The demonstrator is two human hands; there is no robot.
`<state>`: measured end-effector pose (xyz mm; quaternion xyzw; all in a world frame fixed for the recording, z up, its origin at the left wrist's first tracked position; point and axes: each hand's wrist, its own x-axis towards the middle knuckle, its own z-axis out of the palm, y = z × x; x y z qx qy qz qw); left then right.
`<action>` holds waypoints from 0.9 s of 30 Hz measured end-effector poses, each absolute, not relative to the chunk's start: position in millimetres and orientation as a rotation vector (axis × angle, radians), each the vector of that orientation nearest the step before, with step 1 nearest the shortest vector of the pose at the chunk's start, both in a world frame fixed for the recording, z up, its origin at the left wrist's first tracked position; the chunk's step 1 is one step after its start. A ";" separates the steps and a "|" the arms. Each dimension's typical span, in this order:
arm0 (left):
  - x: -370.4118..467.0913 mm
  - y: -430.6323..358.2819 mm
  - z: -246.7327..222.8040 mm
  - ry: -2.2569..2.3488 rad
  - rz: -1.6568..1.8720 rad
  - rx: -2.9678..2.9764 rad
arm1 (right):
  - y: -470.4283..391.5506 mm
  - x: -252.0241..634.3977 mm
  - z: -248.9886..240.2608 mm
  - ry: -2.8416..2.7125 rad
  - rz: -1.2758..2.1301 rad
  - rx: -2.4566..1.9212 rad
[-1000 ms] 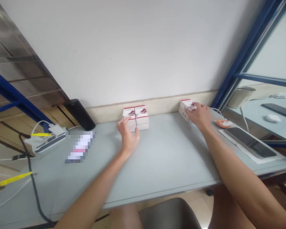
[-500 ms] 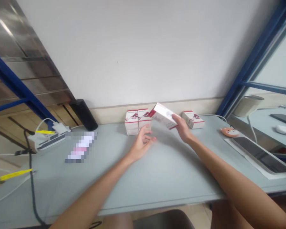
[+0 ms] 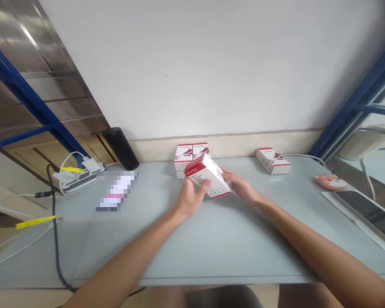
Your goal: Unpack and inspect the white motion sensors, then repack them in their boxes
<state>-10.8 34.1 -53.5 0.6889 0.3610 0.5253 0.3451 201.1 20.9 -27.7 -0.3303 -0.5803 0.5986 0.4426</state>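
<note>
A white and red carton is held tilted above the table, between my two hands. My left hand grips its left end, with the thumb lying across the printed face. Around its right end my right hand is closed, the fingers partly hidden behind the carton. Just behind stand stacked cartons of the same print, side by side against the wall and partly covered by the held one. Farther right another such carton lies on the table.
On the left are a power strip with cables, a black cylinder and a blurred-out flat item. An orange animal-shaped object and a dark flat device lie right. Blue frame posts flank the grey-blue table.
My right hand has brought the carton left and lower, turning its printed face toward me. My left hand, open and free before, has taken hold of it. The view has shifted left.
</note>
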 end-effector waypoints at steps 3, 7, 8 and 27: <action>-7.8 36.1 -53.8 0.947 1.344 1.742 | 25.7 201.1 -37.1 -1.407 1.557 -0.795; -5.0 39.3 -56.1 0.958 1.299 1.673 | 33.9 203.0 -47.3 -1.413 1.532 -0.805; -4.9 40.1 -56.6 0.969 1.292 1.670 | 35.3 203.5 -48.3 -1.417 1.522 -0.808; -5.0 49.9 -61.9 0.976 1.303 1.656 | 35.1 203.1 -49.3 -1.463 1.466 -0.857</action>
